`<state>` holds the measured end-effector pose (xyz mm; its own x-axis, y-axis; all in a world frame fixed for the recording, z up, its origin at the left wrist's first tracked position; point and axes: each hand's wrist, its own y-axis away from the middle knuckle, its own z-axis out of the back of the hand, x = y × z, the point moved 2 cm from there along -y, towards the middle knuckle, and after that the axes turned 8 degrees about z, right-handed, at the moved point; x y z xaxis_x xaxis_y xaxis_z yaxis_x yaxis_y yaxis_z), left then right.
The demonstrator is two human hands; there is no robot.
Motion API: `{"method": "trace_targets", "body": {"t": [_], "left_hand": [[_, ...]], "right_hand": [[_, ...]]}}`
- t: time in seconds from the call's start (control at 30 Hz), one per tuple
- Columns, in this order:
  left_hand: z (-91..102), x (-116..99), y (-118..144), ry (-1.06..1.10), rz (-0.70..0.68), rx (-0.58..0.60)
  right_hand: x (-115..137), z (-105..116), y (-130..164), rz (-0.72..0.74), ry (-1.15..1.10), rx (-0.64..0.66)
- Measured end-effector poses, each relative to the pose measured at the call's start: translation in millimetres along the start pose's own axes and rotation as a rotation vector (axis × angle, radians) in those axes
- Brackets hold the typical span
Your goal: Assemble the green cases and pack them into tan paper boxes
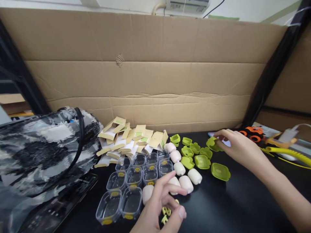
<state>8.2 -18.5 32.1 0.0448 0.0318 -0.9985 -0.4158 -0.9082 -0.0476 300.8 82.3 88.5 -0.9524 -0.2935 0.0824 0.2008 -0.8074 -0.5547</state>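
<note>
My right hand reaches to the back right, its fingers pinched on a green plastic cup-shaped piece. Beneath and left of it sit several similar green cups, some with scalloped edges; one larger green cup lies nearest me. My left hand hovers at the front with fingers apart and nothing visible in them. Small yellow pieces lie behind its fingers, partly hidden. Near its fingertips are several off-white, rounded cylinder pieces. To its left stand clear plastic boxes with yellow stickers, in rows.
Folded cardboard sleeves are piled behind the clear boxes. A black-and-white shaggy bag fills the left side. A large cardboard panel closes off the back. At right are an orange toy vehicle and a yellow coiled cable.
</note>
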Motion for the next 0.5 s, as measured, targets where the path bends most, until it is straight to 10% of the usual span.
{"method": "trace_targets", "body": {"t": [0.27, 0.5], "left_hand": [[1.3, -1.5, -0.4, 0.018, -0.022, 0.003], [0.2, -4.8, 0.0, -0.036, 0.008, -0.037]], "right_hand": [[-38.5, -33.3, 11.5, -0.082, 0.073, 0.375], [-30.8, -12.7, 15.6, 0.05, -0.111, 0.44]]}}
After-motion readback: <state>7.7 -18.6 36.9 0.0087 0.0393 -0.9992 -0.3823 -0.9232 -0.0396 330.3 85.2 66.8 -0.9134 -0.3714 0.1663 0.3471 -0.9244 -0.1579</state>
